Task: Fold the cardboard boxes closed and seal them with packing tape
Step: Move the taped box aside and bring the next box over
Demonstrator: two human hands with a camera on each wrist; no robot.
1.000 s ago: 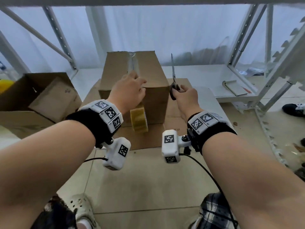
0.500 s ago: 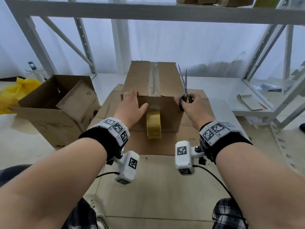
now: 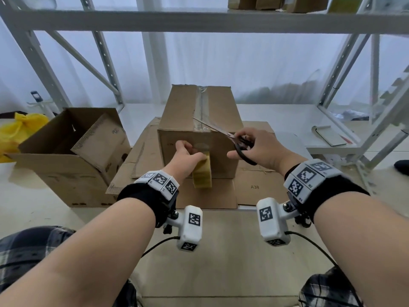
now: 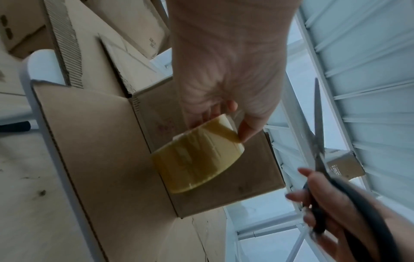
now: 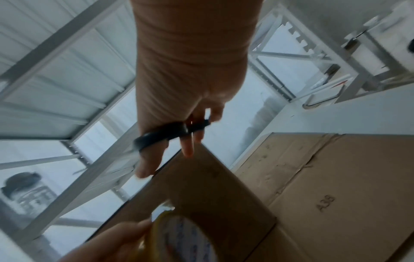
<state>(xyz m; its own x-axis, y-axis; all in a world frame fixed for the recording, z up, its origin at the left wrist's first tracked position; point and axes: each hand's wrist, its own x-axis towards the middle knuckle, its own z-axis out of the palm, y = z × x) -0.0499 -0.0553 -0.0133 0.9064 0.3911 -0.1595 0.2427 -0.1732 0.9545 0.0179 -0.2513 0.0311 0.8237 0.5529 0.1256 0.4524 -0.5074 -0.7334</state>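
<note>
A closed cardboard box (image 3: pixel 221 107) stands on flattened cardboard, a strip of clear tape (image 3: pixel 201 107) running along its top seam and over the near edge. My left hand (image 3: pixel 188 151) grips a yellowish tape roll (image 3: pixel 202 173) against the box's front face; the left wrist view shows the roll (image 4: pixel 197 159) pinched between thumb and fingers. My right hand (image 3: pixel 254 149) holds black-handled scissors (image 3: pixel 234 138), their blades slanting up-left over the box's near top edge toward the tape. The right wrist view shows fingers through the scissor handle (image 5: pixel 165 134).
An open cardboard box (image 3: pixel 70 156) lies tipped at the left, a yellow bag (image 3: pixel 17 131) behind it. Flattened cardboard (image 3: pixel 254 187) marked A38 lies under the sealed box. White metal shelving frames the area; a notebook (image 3: pixel 329 136) rests on the low shelf at right.
My left hand slid from the box's top edge down its front face to the roll. The scissors swung from upright to slanting left over the box's near top edge.
</note>
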